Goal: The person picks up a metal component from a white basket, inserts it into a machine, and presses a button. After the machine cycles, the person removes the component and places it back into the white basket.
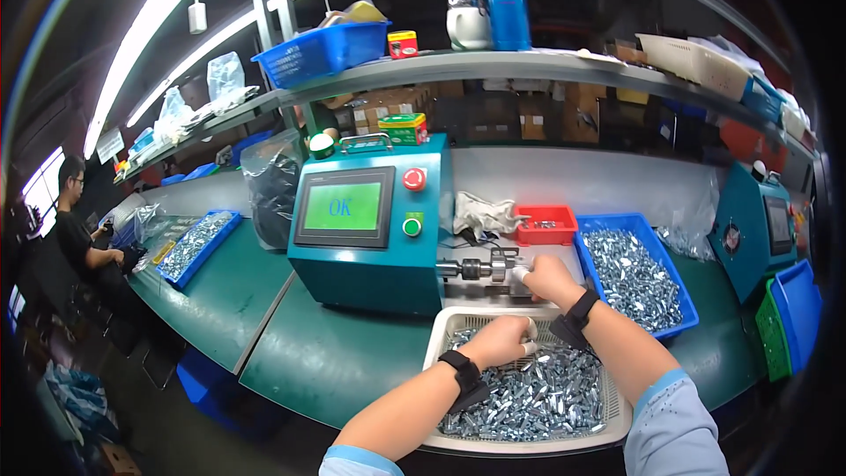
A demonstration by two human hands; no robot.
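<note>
My left hand (502, 342) hangs over a cream plastic basket (441, 339) heaped with small shiny metal sleeves (546, 397). Its fingers are curled together, with pale covers on the fingertips; whatever they hold is hidden. Farther off, my right hand (551, 280) is closed at the end of a metal chuck and fixture (500, 264) that juts from the right side of a teal machine (370, 278). The piece at its fingertips cannot be made out. On the machine's front are a lit green screen (342, 207), a red knob (413, 179) and a green button (411, 225).
Right of the machine stands a blue tray (687, 313) of similar metal parts, with a small red bin (545, 231) and white cloth gloves (483, 214) behind. A second teal machine (749, 220) is far right. A shelf (493, 64) crosses overhead. Another person (84, 238) sits far left.
</note>
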